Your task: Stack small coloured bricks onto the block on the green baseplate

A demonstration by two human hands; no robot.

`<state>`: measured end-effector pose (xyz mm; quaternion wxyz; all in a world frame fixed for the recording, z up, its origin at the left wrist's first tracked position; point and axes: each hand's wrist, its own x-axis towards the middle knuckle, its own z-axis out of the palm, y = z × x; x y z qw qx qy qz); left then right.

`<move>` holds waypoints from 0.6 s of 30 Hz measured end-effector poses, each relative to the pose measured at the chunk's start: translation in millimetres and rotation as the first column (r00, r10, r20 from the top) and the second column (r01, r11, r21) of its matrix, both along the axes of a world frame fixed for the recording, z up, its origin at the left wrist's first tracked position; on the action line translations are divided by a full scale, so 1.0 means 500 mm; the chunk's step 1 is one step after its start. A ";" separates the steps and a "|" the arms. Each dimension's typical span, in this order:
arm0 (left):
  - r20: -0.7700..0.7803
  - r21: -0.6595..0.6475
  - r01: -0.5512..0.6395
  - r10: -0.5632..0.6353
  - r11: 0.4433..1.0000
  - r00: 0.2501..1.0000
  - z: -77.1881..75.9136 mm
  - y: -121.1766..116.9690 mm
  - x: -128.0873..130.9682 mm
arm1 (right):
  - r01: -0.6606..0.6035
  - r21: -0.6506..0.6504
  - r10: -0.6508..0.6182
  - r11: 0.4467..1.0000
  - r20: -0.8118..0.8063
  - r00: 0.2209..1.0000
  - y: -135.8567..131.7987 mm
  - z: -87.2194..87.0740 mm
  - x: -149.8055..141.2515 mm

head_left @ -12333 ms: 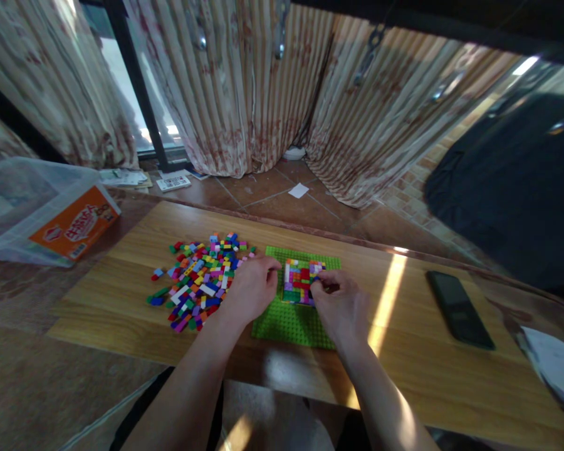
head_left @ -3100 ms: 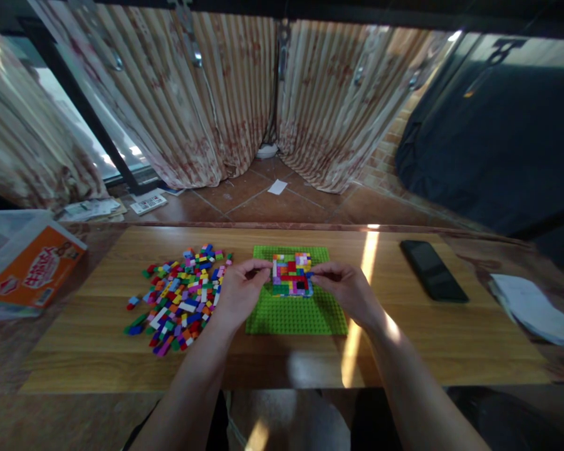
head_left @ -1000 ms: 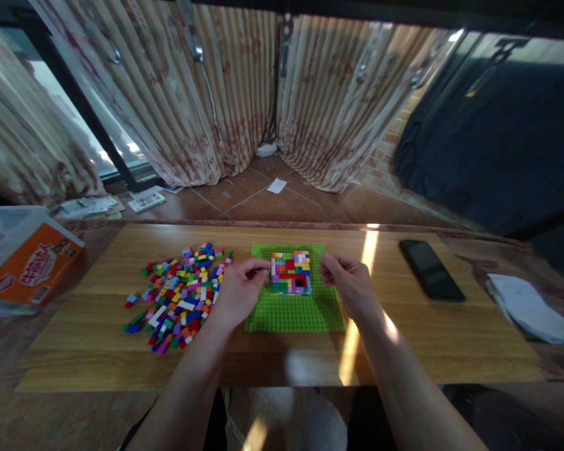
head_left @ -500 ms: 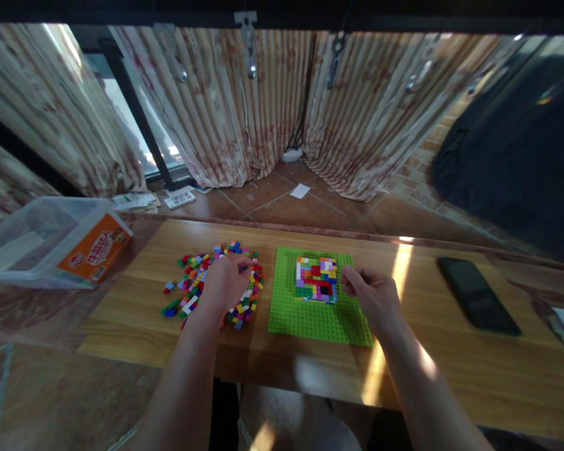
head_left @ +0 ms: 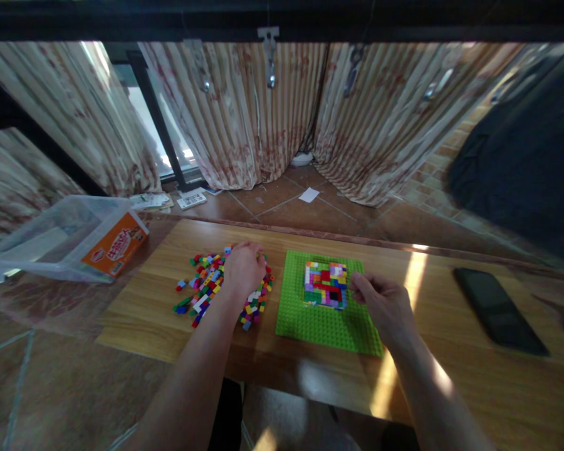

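Our left hand [head_left: 244,270] bends over loose bricks [head_left: 207,287] left of the green baseplate [head_left: 322,327], grip hidden, our right hand [head_left: 386,302] pinched narrow at the baseplate's right edge.

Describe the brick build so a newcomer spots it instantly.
On the wooden table, find the green baseplate, between the loose brick pile and the dark phone. Toward the plate's far edge, beside the right hand, sits the brick build. Unlike the pile, its bricks form one compact, squarish block.

Green baseplate [head_left: 305,324], multicoloured bricks [head_left: 210,280]
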<state>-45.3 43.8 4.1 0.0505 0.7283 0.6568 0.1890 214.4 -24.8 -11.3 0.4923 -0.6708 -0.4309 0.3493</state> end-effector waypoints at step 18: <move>-0.007 -0.149 0.097 -0.099 0.984 0.995 0.022 -0.010 -0.029 | -0.015 0.022 0.015 1.000 -0.008 1.000 -0.004 0.009 -0.005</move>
